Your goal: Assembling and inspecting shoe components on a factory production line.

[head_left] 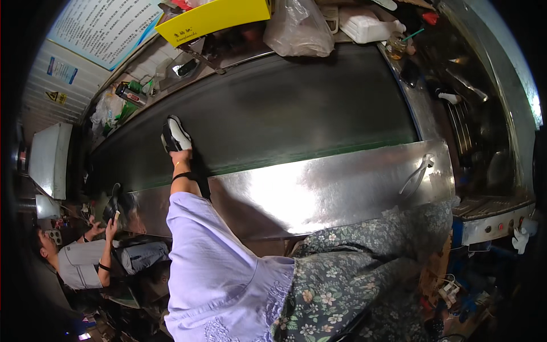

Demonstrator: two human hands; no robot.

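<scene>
Black-and-white shoe (180, 135) over left part of dark belt (302, 102), long axis leaning slightly left, one end pointing toward far edge; can't tell toe from heel. Belt stretches wide rightward; metal ledge (342, 185) borders near side. Left hand (180, 156) closed on shoe's near end.

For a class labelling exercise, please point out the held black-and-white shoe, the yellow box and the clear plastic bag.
Black-and-white shoe (179, 135), head view: on its white part.
Yellow box (215, 21), head view: on its front wall.
Clear plastic bag (299, 29), head view: on its middle.
</scene>
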